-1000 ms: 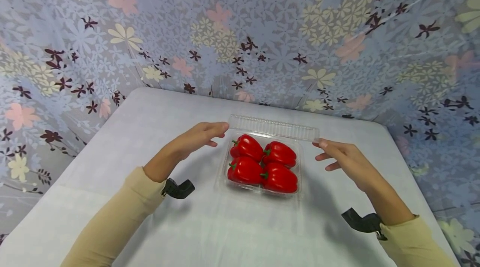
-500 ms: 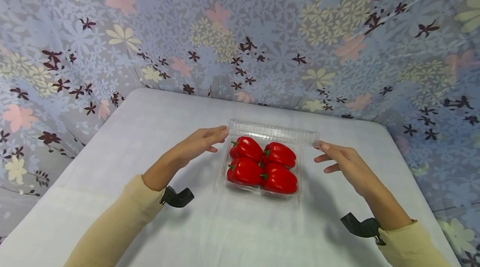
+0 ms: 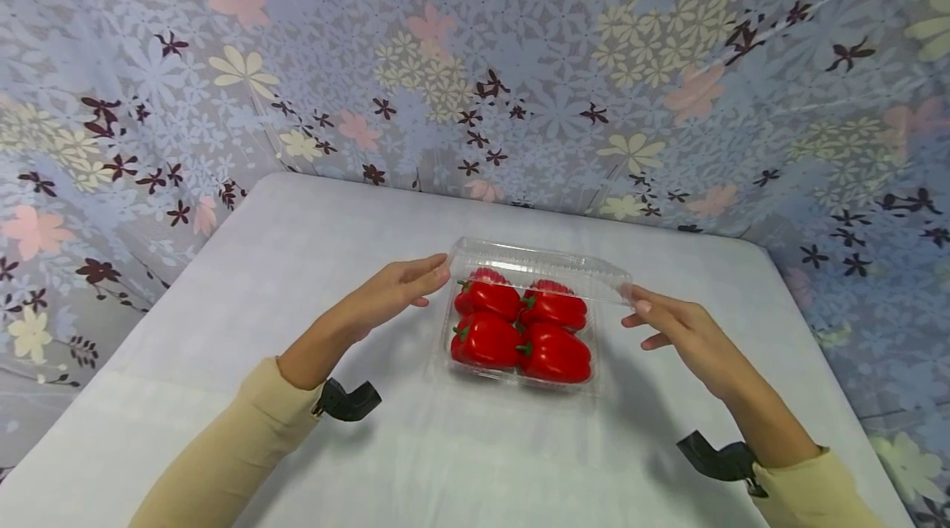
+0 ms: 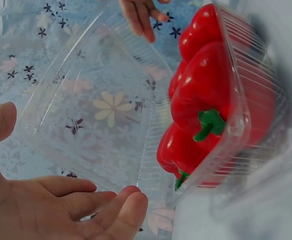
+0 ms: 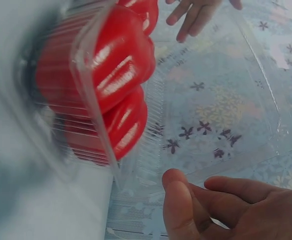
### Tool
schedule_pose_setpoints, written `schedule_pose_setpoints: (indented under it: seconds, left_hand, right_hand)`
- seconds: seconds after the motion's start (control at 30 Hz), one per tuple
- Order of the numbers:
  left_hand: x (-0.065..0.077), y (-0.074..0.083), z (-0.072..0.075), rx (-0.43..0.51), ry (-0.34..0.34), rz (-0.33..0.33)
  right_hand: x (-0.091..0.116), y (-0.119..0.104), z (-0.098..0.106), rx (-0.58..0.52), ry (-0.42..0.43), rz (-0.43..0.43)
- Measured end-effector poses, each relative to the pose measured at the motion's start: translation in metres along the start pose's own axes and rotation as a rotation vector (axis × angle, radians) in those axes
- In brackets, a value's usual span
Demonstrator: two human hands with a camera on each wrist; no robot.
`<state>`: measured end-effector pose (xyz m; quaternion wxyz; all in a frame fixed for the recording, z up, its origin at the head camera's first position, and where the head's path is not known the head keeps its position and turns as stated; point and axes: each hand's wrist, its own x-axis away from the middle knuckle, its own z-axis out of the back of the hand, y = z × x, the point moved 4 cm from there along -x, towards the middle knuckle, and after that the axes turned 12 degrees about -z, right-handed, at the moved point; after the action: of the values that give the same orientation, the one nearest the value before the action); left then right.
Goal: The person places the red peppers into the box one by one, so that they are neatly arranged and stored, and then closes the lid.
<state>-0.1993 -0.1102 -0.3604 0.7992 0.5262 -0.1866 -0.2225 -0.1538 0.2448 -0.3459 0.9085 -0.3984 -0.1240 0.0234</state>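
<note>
A clear plastic clamshell box (image 3: 594, 351) lies on the table with several red bell peppers (image 3: 486, 338) with green stems in it. Its hinged lid (image 3: 545, 260) stands tilted up at the far side, leaning over the back peppers. My left hand (image 3: 397, 289) is at the lid's left end, fingers extended along its side in the left wrist view, thumb apart. At the lid's right end is my right hand (image 3: 679, 322), its fingertips against the corner and fingers fairly straight. Through the lid (image 4: 101, 100), the left wrist view also shows the right hand's fingers (image 4: 141, 20).
A white cloth covers the table (image 3: 334, 214). Behind it hangs a floral curtain (image 3: 519, 58). Each wrist wears a dark camera mount, such as the left mount (image 3: 349, 402), over a beige sleeve (image 3: 223, 445).
The lid has swung from leaning back to forward over the rear peppers. Both hands have moved slightly toward the near side along with it.
</note>
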Motion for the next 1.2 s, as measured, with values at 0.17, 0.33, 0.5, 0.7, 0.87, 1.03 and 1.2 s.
schedule_pose_setpoints:
  seconds: [0.17, 0.33, 0.5, 0.7, 0.87, 1.03, 1.2]
  left_hand:
    - [0.002, -0.005, 0.000, 0.003, -0.010, -0.010]
    - [0.008, -0.015, 0.000, -0.022, 0.005, -0.024]
    - [0.014, -0.024, -0.001, -0.051, 0.028, -0.092]
    - [0.015, -0.029, -0.004, -0.029, 0.014, -0.191]
    - [0.017, -0.034, -0.006, -0.017, -0.011, -0.229]
    - [0.018, -0.038, -0.010, -0.025, -0.021, -0.257]
    - [0.018, -0.040, -0.014, -0.042, -0.016, -0.303]
  right_hand:
    - [0.003, 0.004, -0.003, 0.025, 0.007, -0.006]
    - [0.002, 0.005, -0.009, 0.040, 0.003, -0.011]
    - [0.004, 0.008, -0.018, 0.061, -0.005, 0.015]
    - [0.009, 0.015, -0.021, 0.077, 0.010, -0.004]
    - [0.012, 0.019, -0.024, 0.096, 0.039, 0.001]
    - [0.017, 0.022, -0.029, 0.137, 0.073, -0.001]
    - [0.021, 0.025, -0.036, 0.196, 0.121, 0.054]
